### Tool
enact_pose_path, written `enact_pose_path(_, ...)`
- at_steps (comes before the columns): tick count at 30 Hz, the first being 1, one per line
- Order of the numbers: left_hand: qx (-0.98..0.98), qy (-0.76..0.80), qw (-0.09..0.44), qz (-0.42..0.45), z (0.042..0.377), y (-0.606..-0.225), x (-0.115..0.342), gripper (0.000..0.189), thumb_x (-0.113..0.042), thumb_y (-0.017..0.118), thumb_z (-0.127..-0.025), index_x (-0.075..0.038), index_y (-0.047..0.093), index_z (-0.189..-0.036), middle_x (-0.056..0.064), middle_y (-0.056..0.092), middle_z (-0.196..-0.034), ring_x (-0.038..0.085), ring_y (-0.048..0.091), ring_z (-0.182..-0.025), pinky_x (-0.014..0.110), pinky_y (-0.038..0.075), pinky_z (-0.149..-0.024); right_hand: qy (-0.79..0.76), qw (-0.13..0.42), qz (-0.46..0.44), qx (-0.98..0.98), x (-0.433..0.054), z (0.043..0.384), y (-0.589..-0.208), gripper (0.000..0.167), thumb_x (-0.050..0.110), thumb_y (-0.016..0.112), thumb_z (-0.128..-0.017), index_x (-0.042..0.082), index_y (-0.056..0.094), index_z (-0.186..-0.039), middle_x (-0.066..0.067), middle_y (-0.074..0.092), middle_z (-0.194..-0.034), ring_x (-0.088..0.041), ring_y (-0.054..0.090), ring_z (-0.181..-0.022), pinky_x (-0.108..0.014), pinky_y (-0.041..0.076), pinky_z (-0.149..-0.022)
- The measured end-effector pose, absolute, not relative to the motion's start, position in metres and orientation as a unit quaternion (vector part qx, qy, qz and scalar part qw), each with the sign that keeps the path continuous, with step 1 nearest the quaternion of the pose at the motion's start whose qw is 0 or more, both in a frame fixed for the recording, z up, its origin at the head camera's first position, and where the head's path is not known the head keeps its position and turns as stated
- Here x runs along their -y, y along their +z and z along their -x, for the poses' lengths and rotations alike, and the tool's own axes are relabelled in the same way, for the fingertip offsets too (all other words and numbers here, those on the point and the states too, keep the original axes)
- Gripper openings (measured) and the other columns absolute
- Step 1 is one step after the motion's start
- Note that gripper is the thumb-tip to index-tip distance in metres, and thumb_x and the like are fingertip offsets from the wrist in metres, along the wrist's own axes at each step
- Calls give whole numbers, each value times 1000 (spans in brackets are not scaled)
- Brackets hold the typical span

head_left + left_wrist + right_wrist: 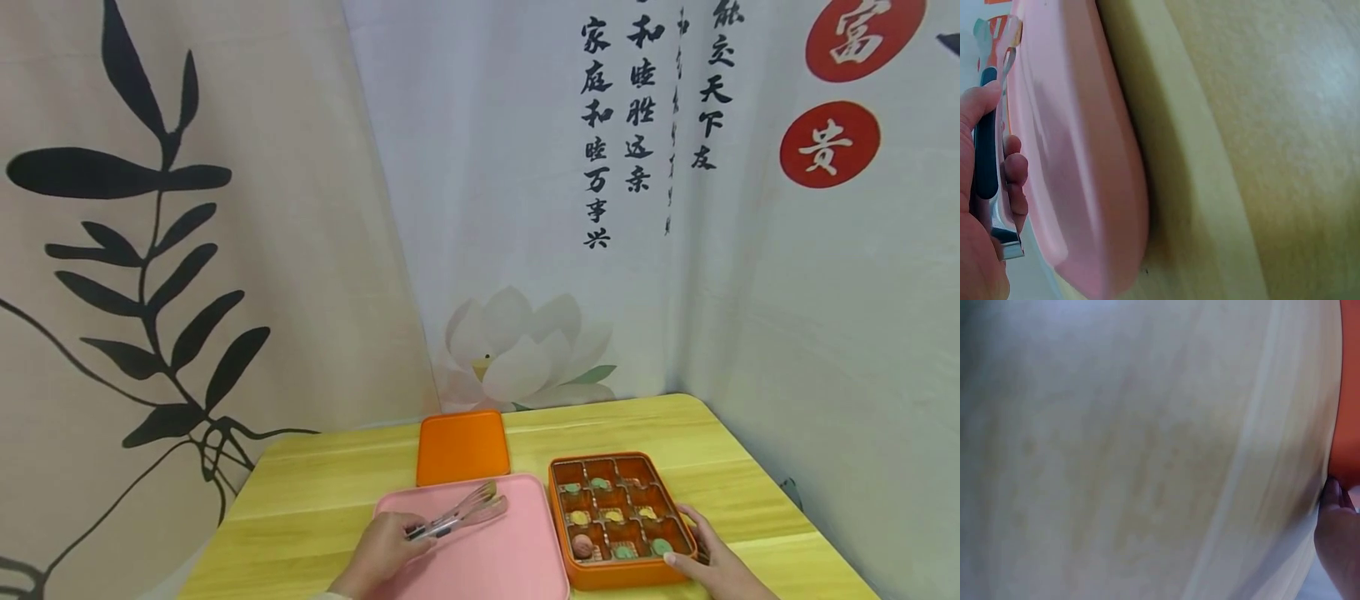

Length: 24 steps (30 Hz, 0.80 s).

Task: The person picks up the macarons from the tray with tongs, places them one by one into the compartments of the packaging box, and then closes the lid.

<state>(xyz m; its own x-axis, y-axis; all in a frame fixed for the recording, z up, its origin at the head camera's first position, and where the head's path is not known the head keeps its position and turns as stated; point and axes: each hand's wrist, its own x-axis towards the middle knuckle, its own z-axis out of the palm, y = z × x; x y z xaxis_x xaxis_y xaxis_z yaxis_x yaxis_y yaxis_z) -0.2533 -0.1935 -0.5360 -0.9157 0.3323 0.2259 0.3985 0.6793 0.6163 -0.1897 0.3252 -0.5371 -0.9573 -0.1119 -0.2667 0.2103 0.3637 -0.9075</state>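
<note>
My left hand [382, 546] holds a pair of tongs [461, 515] above the pink tray [510, 558]. In the left wrist view, the tongs [986, 140] show a dark grip and a metal end, with thumb and fingers wrapped about the handle. Their tips point away over the tray, with nothing visible between them. At the right, my right hand [712, 560] grips the near right corner of an orange box [622, 577], thumb at the front rim and fingers along the side. Its divided insert carries small green and yellow pieces and a pinkish-brown ball [582, 546] in the front left compartment.
Behind the tray lies a flat orange lid [462, 447]. All of it stands on a yellow wood-grain table [315, 500]. Printed curtains [510, 208] hang close behind the table and along its right side. The box sits right beside the tray.
</note>
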Motion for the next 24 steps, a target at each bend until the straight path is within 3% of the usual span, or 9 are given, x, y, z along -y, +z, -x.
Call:
enact_pose_path(6, 925, -330, 40, 184, 253, -537, 190, 10, -23, 83, -79, -21, 74, -76, -17, 49, -57, 1, 39, -50, 21, 32, -47, -558, 146, -30, -816, -326, 190, -538, 83, 35, 58, -100, 5, 3, -155, -46, 4, -150, -66, 4, -134, -70, 32, -96)
enact_pose_path(11, 930, -331, 15, 159, 252, -536, 188, 11, -23, 82, -80, -22, 73, -75, -14, 51, -59, 5, 42, -52, 22, 33, -49, -552, 138, -26, -822, -326, 190, -539, 83, 35, 58, -100, 5, 4, -156, -46, 7, -150, -66, 9, -134, -68, 36, -94)
enact_pose_path(18, 929, -320, 43, 182, 252, -537, 191, 10, -23, 82, -80, -22, 73, -76, -16, 50, -59, 2, 41, -51, 22, 34, -48, -546, 139, -24, -826, -325, 189, -538, 83, 34, 58, -100, 6, 4, -156, -46, 3, -150, -66, 4, -134, -70, 34, -94)
enact_pose_path(24, 925, -333, 32, 179, 252, -538, 192, 11, -22, 81, -81, -22, 72, -75, -16, 49, -59, 2, 40, -52, 21, 33, -49, -542, 138, -22, -829, -325, 188, -537, 83, 33, 59, -100, 5, 4, -155, -45, 2, -151, -66, 3, -134, -71, 33, -94)
